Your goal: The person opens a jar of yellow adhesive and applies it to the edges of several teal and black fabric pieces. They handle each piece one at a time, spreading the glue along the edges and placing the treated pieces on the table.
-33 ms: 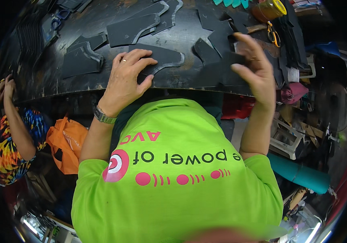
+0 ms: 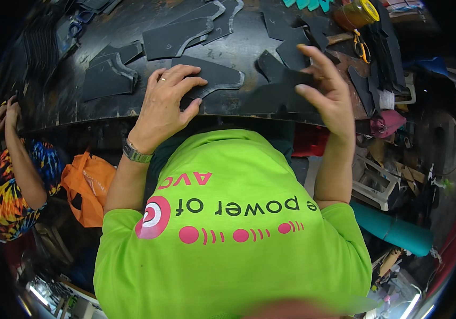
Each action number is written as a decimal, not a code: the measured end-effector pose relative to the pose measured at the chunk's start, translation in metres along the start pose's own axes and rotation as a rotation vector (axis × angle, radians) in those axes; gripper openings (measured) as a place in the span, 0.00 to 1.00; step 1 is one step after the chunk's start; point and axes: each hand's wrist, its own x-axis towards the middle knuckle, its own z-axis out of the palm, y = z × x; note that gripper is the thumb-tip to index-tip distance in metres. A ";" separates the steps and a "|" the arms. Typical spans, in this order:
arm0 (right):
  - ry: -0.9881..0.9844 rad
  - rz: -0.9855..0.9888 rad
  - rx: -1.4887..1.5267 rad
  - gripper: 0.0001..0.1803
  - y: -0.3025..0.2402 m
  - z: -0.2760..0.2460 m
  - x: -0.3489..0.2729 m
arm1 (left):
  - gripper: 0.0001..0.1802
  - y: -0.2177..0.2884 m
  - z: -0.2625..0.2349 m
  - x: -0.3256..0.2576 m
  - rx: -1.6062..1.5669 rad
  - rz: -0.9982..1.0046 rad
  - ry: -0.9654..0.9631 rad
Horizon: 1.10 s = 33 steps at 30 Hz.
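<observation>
My left hand [image 2: 170, 98], with a watch on its wrist and a ring, rests on a flat black cut-out piece [image 2: 214, 74] with a pale, greyish edge. Its fingers are spread and slightly bent, gripping nothing. Off to the right, my right hand [image 2: 329, 90] hovers over dark pieces near the table's front edge. The thumb and fingers are curved and apart, and I see nothing between them. Just left of it is another black cut-out piece [image 2: 271, 66]. Dark shapes under the right hand run together, so their outlines are hard to make out.
More pale-edged black pieces [image 2: 177, 40] lie farther back on the dark table [image 2: 148, 112]. Back right are orange-handled scissors [image 2: 361, 48] and a yellow-lidded jar [image 2: 357, 13]; blue-handled scissors [image 2: 77, 25] lie back left. Another person's hands [image 2: 9, 111] are at the left edge, near an orange bag [image 2: 88, 189].
My right hand has shifted a little to the left, its fingers still apart. My left hand stays on the black piece.
</observation>
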 end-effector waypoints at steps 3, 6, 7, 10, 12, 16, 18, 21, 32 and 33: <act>-0.072 0.084 0.065 0.37 0.014 0.030 0.007 | 0.18 -0.003 -0.007 -0.007 -0.017 0.005 0.008; -0.077 0.121 -0.003 0.35 0.020 0.047 0.010 | 0.19 -0.002 -0.004 -0.009 -0.070 0.004 0.026; -0.078 0.135 -0.012 0.35 0.021 0.051 0.009 | 0.19 0.000 -0.002 -0.008 -0.091 0.001 0.028; -0.022 0.192 -0.001 0.33 0.028 0.065 0.005 | 0.26 0.007 0.009 -0.008 -0.337 0.000 0.104; 0.037 0.204 -0.014 0.31 0.034 0.071 0.003 | 0.27 0.010 0.015 -0.008 -0.487 -0.011 0.054; 0.123 0.194 -0.193 0.30 0.039 0.077 0.001 | 0.24 0.004 0.021 -0.003 -0.423 0.135 0.057; 0.130 0.180 -0.359 0.29 0.036 0.079 0.001 | 0.21 -0.001 0.023 0.002 -0.324 0.202 0.101; 0.152 0.130 -0.497 0.29 0.032 0.082 0.003 | 0.19 -0.006 0.025 0.006 -0.267 0.218 0.118; 0.104 0.244 -0.596 0.30 0.031 0.084 0.013 | 0.17 -0.009 0.030 0.005 -0.253 0.215 0.108; 0.096 0.239 -0.610 0.30 0.032 0.085 0.013 | 0.16 -0.009 0.030 0.005 -0.256 0.218 0.110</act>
